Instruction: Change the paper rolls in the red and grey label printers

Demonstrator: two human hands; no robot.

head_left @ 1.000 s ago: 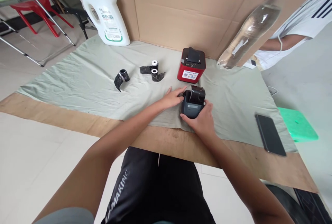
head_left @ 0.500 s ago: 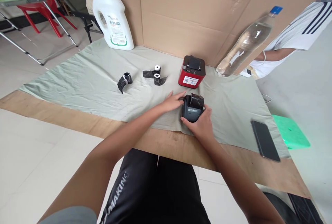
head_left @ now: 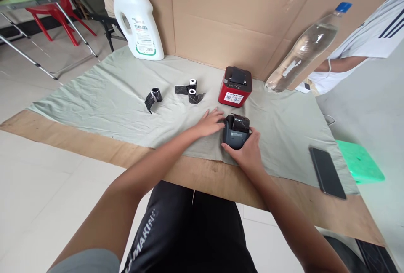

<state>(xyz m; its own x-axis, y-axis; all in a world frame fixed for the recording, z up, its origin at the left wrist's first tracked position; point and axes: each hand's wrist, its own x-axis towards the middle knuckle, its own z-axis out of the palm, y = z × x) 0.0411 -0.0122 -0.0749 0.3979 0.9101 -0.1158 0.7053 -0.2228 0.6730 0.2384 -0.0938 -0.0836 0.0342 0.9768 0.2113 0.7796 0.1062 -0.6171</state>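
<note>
A dark grey portable label printer (head_left: 235, 139) stands on the cloth near the table's front edge. A piece of black shiny paper (head_left: 241, 122) sticks up from its top. My right hand (head_left: 249, 148) grips the printer, thumb at its near left corner and fingers along its right side. Just left of it, my left hand (head_left: 211, 123) lies low over the cloth with its fingers stretched out. The tip of one finger is close to the printer's left side; whether it touches, I cannot tell. Behind stands a red and black printer (head_left: 232, 98) with a white label.
Several black paper rolls (head_left: 157, 94) lie partly unwound on the cloth (head_left: 120, 96). A white detergent jug (head_left: 140, 24) and a tilted water bottle (head_left: 304, 49) stand before the cardboard wall (head_left: 221, 16). A phone (head_left: 327, 172) lies at right. A person's arm (head_left: 344, 64) shows behind the cardboard.
My left hand has drawn slightly back from the printer's top left and its fingers have straightened. My right hand keeps its grip. The view has shifted a little.
</note>
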